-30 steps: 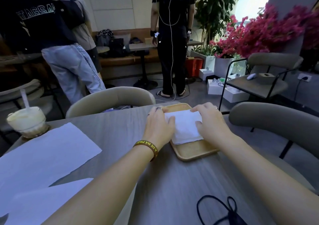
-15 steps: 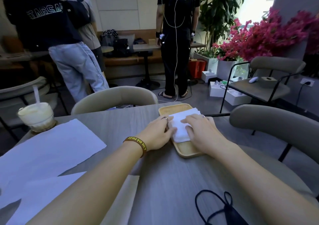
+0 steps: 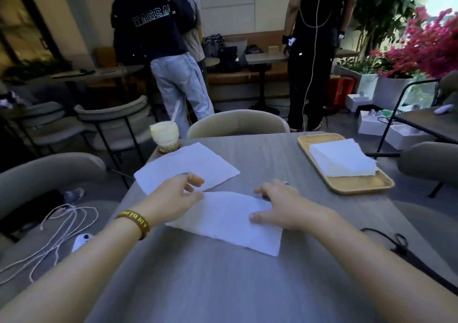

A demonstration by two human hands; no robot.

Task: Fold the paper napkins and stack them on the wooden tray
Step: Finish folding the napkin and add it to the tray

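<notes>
A flat white napkin point(image 3: 228, 221) lies in the middle of the grey table. My left hand point(image 3: 173, 195) touches its far left corner with loosely bent fingers. My right hand point(image 3: 280, 205) rests on its right part, thumb flat on the paper, fingertips at the far edge. A second unfolded napkin point(image 3: 186, 166) lies just beyond, partly under my left fingers. At the far right stands the wooden tray point(image 3: 357, 185) with a stack of folded napkins point(image 3: 343, 158) on it.
An iced drink with a straw point(image 3: 164, 135) stands at the table's far left corner. A black cord point(image 3: 396, 246) lies at the right edge. Chairs ring the table, one with white cables point(image 3: 62, 231). People stand behind point(image 3: 173, 50).
Both hands have left the folded stack on the tray and come back left to the flat napkin at the table's middle. The view has swung left.
</notes>
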